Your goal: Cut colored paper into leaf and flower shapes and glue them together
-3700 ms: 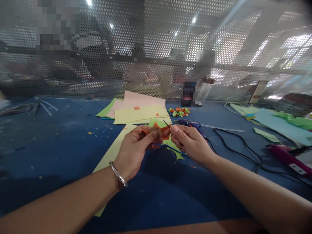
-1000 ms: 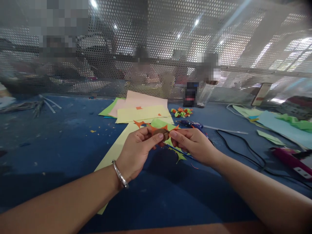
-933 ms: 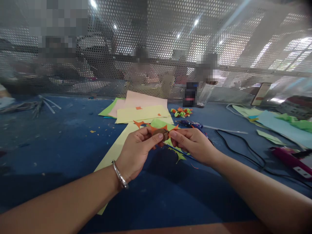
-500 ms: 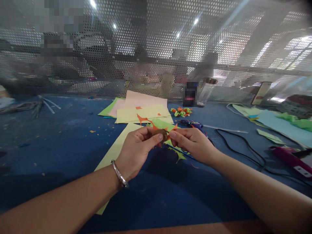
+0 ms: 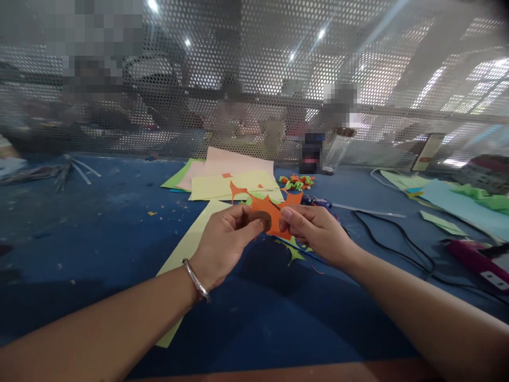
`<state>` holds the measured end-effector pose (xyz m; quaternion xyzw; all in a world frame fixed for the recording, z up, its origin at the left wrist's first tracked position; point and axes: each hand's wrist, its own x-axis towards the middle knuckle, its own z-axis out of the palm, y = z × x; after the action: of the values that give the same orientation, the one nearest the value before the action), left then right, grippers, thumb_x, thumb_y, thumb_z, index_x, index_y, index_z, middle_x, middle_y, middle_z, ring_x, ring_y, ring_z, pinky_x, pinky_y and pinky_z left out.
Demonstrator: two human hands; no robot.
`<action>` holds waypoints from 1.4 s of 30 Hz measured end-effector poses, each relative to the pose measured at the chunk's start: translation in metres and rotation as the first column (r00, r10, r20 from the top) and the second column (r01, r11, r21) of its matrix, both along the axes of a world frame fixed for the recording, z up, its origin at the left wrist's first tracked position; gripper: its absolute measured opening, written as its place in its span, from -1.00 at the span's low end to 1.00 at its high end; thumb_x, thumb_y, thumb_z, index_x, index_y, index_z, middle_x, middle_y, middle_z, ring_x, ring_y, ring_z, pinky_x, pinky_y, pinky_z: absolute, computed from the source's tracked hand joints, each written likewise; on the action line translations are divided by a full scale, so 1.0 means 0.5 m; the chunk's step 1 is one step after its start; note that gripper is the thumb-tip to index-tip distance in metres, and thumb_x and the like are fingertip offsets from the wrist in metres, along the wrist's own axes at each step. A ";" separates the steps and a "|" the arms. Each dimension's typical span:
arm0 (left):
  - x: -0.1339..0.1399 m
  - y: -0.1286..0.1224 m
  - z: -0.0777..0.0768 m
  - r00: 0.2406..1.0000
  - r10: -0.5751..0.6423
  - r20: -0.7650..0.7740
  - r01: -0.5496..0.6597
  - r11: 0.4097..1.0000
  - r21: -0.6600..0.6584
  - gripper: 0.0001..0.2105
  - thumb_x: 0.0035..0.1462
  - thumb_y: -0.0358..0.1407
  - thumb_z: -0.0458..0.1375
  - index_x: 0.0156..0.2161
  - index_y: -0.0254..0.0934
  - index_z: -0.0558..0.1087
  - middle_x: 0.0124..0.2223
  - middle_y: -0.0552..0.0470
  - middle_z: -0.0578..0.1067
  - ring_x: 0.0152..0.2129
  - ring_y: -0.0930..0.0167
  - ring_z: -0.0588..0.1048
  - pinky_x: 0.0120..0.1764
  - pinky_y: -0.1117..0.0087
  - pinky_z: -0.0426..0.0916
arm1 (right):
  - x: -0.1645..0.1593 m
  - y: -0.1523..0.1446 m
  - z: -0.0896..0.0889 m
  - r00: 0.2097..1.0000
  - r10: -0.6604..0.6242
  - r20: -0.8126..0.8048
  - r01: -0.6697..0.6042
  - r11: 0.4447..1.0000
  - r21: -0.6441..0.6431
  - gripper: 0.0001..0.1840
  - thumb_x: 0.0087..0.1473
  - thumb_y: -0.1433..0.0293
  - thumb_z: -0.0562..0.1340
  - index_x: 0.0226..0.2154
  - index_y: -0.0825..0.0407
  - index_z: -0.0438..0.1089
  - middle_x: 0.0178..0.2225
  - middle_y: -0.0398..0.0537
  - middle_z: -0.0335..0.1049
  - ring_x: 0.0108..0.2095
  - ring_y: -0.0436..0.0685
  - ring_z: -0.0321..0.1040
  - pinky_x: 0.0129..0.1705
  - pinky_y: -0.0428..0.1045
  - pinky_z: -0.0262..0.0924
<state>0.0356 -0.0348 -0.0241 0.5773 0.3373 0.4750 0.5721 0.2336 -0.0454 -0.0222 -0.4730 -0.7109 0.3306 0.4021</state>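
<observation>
My left hand (image 5: 228, 232), with a silver bangle at the wrist, is closed with its thumb and finger on a small brown rounded piece (image 5: 261, 216), which looks like a roll or curled strip. Just right of it my right hand (image 5: 312, 225) pinches; a thin dark line shows at its fingertips, too small to name. Behind the fingers spreads an orange paper (image 5: 273, 215) with jagged cut edges; I cannot tell whether a hand holds it. Green cut paper scraps (image 5: 295, 255) lie on the table below the right hand.
Yellow and pink paper sheets (image 5: 238, 162) lie at the back, near a pile of orange and green curled paper pieces (image 5: 297, 183). A blue glue gun (image 5: 316, 201), a black cable (image 5: 392, 244), a glass bottle (image 5: 340, 151) and a magenta tool (image 5: 471, 257) are on the right.
More of the orange paper shows between and behind my hands. The right fingertips have shifted slightly right, away from the brown piece. My left hand has barely moved.
</observation>
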 end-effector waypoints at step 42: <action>-0.006 -0.004 0.001 0.995 -0.098 0.013 0.098 0.995 0.009 -0.88 0.17 -0.25 0.30 -0.20 -0.20 0.60 -0.29 0.02 0.62 -0.36 0.44 0.54 -0.35 0.47 0.34 | 0.003 -0.008 0.012 0.980 0.079 0.181 -0.099 0.989 0.108 -0.49 0.33 0.02 0.07 -0.49 0.03 0.26 -0.48 -0.18 0.13 -0.44 0.00 0.08 -0.39 -0.04 -0.03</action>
<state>0.0325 -0.0368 -0.0235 0.5924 0.3029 0.4516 0.5944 0.2353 -0.0494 -0.0161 -0.4437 -0.7821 0.2631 0.3495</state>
